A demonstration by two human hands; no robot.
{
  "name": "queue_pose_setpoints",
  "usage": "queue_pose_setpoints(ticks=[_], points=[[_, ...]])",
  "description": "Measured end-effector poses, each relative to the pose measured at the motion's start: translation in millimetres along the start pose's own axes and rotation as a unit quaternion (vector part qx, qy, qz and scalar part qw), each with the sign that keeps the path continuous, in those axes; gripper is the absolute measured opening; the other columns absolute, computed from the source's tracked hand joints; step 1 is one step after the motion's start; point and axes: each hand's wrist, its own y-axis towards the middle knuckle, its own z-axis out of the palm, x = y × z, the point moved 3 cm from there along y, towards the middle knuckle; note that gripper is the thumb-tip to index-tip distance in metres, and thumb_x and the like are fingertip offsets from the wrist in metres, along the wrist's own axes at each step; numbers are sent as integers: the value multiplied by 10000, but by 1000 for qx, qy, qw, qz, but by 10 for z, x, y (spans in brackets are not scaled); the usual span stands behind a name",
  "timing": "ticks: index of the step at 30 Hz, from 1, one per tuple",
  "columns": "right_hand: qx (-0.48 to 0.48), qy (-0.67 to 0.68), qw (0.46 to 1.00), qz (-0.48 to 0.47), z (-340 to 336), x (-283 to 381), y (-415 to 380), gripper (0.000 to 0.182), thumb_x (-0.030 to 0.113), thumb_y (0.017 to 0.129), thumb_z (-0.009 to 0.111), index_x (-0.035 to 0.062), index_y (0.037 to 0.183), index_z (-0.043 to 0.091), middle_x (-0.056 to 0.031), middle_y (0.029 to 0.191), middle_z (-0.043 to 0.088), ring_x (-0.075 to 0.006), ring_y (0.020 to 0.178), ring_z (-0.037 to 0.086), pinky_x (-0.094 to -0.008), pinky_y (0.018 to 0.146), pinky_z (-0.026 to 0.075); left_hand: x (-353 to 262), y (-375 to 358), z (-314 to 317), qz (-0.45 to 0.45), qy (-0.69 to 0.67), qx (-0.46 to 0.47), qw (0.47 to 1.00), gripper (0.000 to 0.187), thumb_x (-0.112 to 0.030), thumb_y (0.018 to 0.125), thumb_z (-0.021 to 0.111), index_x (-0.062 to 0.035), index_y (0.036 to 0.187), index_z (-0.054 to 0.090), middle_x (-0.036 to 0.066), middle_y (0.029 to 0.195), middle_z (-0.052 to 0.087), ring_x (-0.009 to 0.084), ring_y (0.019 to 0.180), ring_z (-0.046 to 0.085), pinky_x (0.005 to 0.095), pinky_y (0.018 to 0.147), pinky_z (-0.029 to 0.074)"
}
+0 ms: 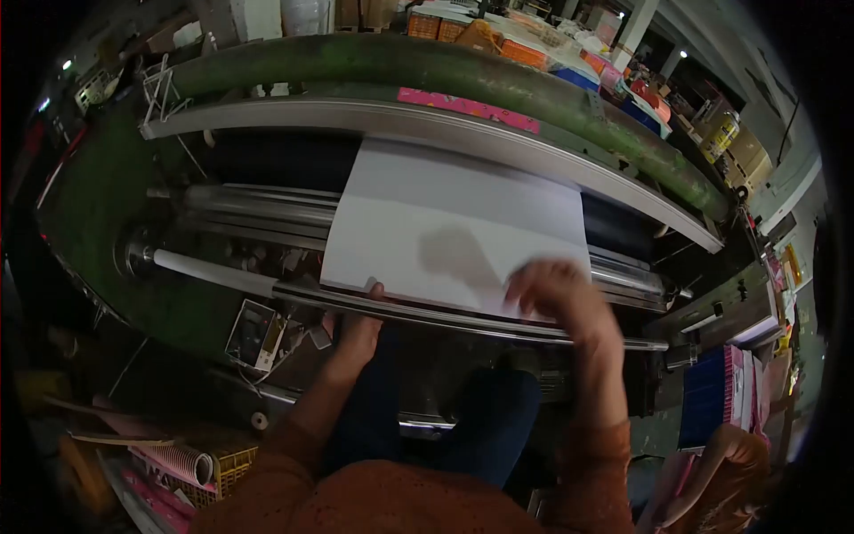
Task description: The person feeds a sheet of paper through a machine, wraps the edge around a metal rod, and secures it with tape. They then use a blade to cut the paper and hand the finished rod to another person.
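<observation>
A wide white sheet [454, 209] comes down from under a long metal beam [294, 114] and reaches a shiny metal bar [427, 313] in front of me. My left hand [359, 331] is closed round this bar near the sheet's left corner, thumb on top and fingers underneath, partly hidden. Over the sheet's lower right part, my right hand [556, 292] is raised and smeared by motion, with its fingers pointing down. It casts a shadow on the sheet. Whether it holds anything cannot be made out.
A long green roller [374, 64] lies behind the beam, with a pink printed strip [467, 109] in front of it. Metal rollers [258, 206] run beneath the sheet. An open box of small parts [253, 334] sits below the bar. Another person's arm [707, 472] shows at lower right.
</observation>
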Motion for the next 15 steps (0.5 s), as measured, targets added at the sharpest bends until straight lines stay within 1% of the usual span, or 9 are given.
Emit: queue_pose_setpoints(ticks=[1,2,4,5,6,7,8,10,15], points=[[113,-42,983,142,337,-333,-230,239,222,906,577,5,920,675,-71,755,691,-122,622,637,-191,504,411,-24,75,-69,14,-44,-42,998,330,-142,876,702,-37,1148,545,47,1108,569,171,1041,561,304,866,495],[148,-48,971,181,518,-736,-364,271,237,923,569,-6,1014,646,-98,848,702,-148,703,664,-201,525,436,-132,63,-61,46,-4,-67,997,338,-183,885,697,-37,1149,545,39,1134,556,165,1034,564,292,852,497],[-78,169,966,179,315,-1641,-488,358,292,933,571,-1,1140,588,-119,986,690,-156,762,665,-216,553,462,-190,139,-208,22,1,-37,999,337,-188,891,688,-37,1156,546,37,1120,563,155,1026,564,283,839,502],[-125,262,951,104,16,-1984,-522,324,251,904,625,24,1134,595,-91,1022,680,-145,801,665,-223,547,470,-194,116,-273,-3,6,-6,1000,336,-192,898,680,-36,1164,546,35,1106,569,146,1018,563,274,827,506],[-252,358,898,45,-156,-2107,-594,316,241,916,599,14,1133,579,-76,1082,653,-147,881,647,-228,588,492,-229,43,-302,-1,34,-13,999,328,-173,909,660,-28,1178,540,47,1078,593,143,972,592,282,781,527],[-303,453,838,28,-500,-2505,-607,335,245,908,605,5,1140,577,-73,1076,645,-184,957,624,-272,715,518,-253,-13,-314,-3,35,-14,999,328,-173,909,660,-28,1178,540,47,1078,593,143,972,592,282,781,527],[-326,449,830,-54,-572,-2399,-537,350,223,907,597,-7,1169,566,-100,1124,621,-226,1027,594,-329,873,493,-284,-63,-304,20,46,5,999,319,-170,914,651,-24,1176,541,53,1060,607,148,939,611,285,747,535],[-341,379,854,-104,-636,-2280,-669,380,196,899,600,-31,1199,545,-131,1151,599,-255,1063,576,-363,953,458,-353,-166,-283,53,90,4,994,300,-162,920,633,-29,1173,544,67,1028,634,170,858,651,292,656,549],[-405,388,824,-85,-452,-2132,-874,381,124,850,656,-81,1149,541,-137,1109,606,-253,1026,588,-361,926,468,-584,-442,-154,19,163,-11,986,291,-182,921,626,-27,1158,558,66,996,638,163,857,646,284,665,542]])
